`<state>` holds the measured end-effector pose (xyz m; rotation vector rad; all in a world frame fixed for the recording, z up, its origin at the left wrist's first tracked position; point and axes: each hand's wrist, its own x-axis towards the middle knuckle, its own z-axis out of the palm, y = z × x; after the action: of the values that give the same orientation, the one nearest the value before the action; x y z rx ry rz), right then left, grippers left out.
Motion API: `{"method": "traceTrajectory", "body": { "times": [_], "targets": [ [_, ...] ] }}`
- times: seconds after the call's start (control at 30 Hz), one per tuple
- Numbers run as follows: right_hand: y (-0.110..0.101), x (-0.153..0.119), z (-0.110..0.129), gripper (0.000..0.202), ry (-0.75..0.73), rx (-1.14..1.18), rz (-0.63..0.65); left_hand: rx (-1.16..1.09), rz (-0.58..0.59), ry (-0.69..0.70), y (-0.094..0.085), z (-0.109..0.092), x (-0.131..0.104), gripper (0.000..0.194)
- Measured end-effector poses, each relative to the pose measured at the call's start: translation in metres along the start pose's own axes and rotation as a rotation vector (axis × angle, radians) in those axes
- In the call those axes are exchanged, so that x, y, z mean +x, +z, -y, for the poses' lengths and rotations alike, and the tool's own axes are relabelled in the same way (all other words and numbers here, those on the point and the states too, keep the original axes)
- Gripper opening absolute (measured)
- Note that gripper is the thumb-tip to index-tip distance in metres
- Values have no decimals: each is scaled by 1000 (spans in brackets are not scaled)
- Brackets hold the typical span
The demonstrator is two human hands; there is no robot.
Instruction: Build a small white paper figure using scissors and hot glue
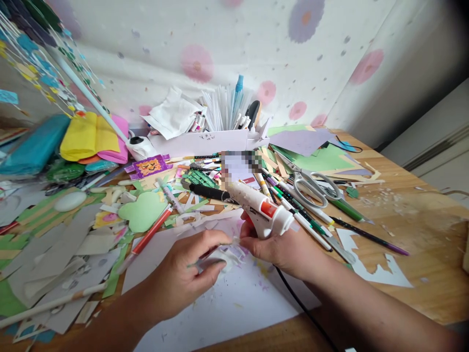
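My right hand (pixel 271 247) is wrapped round a white hot glue gun (pixel 266 210) with an orange part on its body. Its black cord (pixel 298 300) runs down past my wrist. To the left, my left hand (pixel 200 261) curls with thumb and fingers round a small crumpled whitish, translucent piece (pixel 222 256); its exact kind is hard to make out. The fingertips of both hands come close together at this piece. Both hands are above a white sheet of paper (pixel 205 313) bearing faint purple and yellow marks.
Silver scissors (pixel 311 188) lie on pens and markers at the right. Paper scraps (pixel 54 254) and a green paper cutout (pixel 142 211) cover the left side. Behind stands a white box (pixel 205 142) of clear sticks and pens. A purple card (pixel 150 167) and red marker (pixel 152 230) lie nearby.
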<state>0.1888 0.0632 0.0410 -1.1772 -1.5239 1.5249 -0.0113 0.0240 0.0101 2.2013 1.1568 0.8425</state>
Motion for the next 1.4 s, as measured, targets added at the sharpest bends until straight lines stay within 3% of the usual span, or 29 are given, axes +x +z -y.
{"method": "traceTrajectory", "body": {
  "times": [0.17,0.4,0.57,0.67,0.83,1.1,1.4],
  "targets": [
    [0,0,-3,25,31,-21,20,-24,65,-4,-1,-5,3,39],
    [-2,2,-6,24,3,-13,25,-17,67,-51,-2,-7,5,40],
    [-14,-6,-14,23,-84,64,-47,48,-124,-71,-6,4,1,34],
    [-19,-11,-18,22,-116,13,58,89,-295,-98,-11,13,-5,34],
    [-15,-15,-12,9,-401,-232,155,237,-496,-82,-19,17,-12,35],
    [-11,-13,-7,4,-607,-468,103,213,-527,-76,-19,13,-13,37],
    [-8,-14,-10,14,-678,-584,102,187,-541,-65,-17,15,-13,40]
  ]
}}
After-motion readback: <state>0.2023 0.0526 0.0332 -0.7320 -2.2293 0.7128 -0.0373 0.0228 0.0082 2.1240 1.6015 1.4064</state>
